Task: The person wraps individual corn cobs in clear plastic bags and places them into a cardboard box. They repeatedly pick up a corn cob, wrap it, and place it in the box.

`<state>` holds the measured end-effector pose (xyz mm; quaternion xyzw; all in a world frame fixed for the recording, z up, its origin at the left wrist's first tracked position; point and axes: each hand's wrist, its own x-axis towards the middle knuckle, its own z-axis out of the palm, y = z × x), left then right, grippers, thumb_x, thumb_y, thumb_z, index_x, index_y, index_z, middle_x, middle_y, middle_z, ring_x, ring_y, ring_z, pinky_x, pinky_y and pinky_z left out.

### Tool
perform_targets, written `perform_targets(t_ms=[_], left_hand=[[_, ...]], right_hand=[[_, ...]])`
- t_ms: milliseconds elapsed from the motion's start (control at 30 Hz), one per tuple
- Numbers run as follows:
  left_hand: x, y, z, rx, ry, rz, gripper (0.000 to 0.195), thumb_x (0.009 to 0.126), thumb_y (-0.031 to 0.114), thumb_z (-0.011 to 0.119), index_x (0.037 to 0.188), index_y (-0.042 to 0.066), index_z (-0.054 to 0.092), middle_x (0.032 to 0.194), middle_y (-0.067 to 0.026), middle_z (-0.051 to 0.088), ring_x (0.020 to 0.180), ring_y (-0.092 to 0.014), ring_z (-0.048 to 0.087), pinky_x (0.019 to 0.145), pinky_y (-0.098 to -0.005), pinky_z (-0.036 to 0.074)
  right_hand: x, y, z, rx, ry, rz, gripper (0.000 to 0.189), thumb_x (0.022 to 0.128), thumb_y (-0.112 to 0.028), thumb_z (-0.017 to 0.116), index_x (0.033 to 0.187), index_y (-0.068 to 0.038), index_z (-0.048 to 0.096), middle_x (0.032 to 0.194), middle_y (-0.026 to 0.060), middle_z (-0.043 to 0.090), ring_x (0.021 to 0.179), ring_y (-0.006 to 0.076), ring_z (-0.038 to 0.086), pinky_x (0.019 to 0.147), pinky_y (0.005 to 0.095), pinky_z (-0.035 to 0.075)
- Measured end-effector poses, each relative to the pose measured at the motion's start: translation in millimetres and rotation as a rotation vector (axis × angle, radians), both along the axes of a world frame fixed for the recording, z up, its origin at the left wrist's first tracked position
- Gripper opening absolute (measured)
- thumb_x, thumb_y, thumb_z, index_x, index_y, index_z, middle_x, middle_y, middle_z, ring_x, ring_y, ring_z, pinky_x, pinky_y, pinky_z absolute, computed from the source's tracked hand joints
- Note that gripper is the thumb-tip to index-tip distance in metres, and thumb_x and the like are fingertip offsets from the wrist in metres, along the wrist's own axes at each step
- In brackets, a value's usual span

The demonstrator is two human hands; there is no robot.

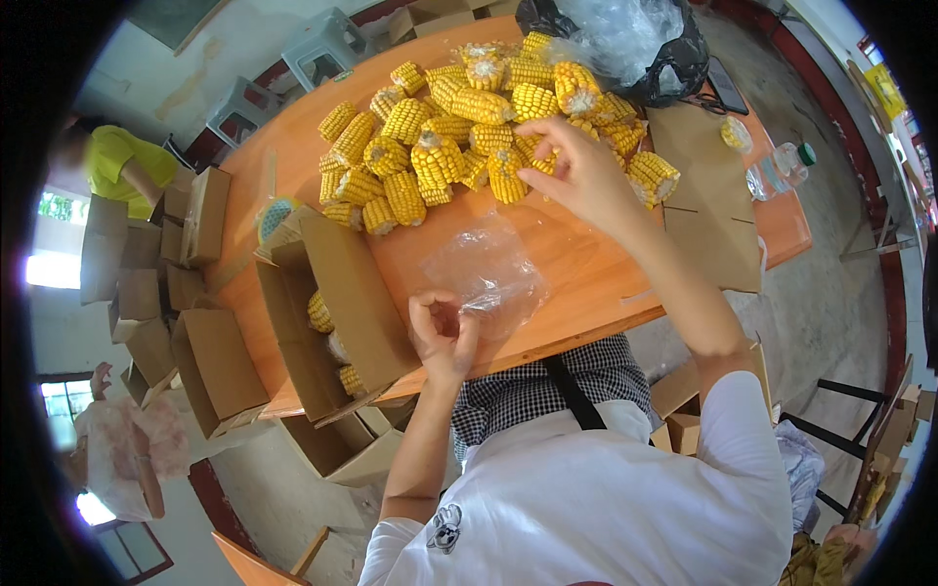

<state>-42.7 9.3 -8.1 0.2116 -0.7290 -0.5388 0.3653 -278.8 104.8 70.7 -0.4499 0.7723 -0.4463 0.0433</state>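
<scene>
My left hand (442, 337) pinches the near edge of a transparent plastic bag (502, 267), which lies flat on the orange wooden table (586, 271). My right hand (575, 172) reaches over a heap of yellow corn cob pieces (440, 157). Its thumb and fingers are apart, and the thumb tip is close beside one upright corn piece (507, 177); whether they touch I cannot tell. Left of my left hand stands an open cardboard box (359, 293) with a few corn pieces (350, 379) inside, partly hidden by its wall.
A black plastic bag (663, 73) filled with transparent bags sits at the far right, near scissors (702, 102) and a phone (725, 84). Flattened cardboard (707, 176) and a plastic bottle (780, 172) lie right. More open boxes (220, 366) and two people (128, 165) are left.
</scene>
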Motion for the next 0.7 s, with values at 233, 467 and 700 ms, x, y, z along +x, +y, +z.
perform_targets(t_ms=[233,467,700], left_hand=[[0.8,-2.2,-5.5,0.153,0.015,-0.025,0.031,0.076,-0.006,0.056,0.101,0.006,0.043,0.084,-0.0007,0.050,0.070,-0.005,0.048,0.061,-0.0187,0.040],[1.4,-1.3,-1.1,0.121,-0.010,-0.059,0.033,0.077,-0.005,0.056,0.104,0.006,0.042,0.086,-0.0008,0.050,0.071,-0.005,0.048,0.061,-0.0176,0.040],[0.8,-0.7,-8.7,0.290,0.006,-0.087,0.031,0.081,-0.006,0.057,0.106,0.005,0.044,0.087,-0.0024,0.054,0.074,-0.007,0.054,0.067,-0.0189,0.045]], right_hand=[[2.1,-35.9,-5.8,0.348,0.321,0.019,0.045,0.076,-0.025,0.072,0.116,-0.015,0.053,0.105,0.0105,0.057,0.085,0.0245,0.059,0.076,0.0381,0.047],[15.1,-0.6,13.7,0.119,0.122,0.099,0.036,0.075,-0.013,0.073,0.106,-0.011,0.055,0.104,0.0079,0.056,0.092,0.0181,0.059,0.069,0.0277,0.049],[74.9,58.9,5.8,-0.076,-0.819,0.491,0.036,0.073,-0.007,0.076,0.102,-0.006,0.055,0.104,0.0005,0.056,0.097,0.0095,0.056,0.077,0.0248,0.050]])
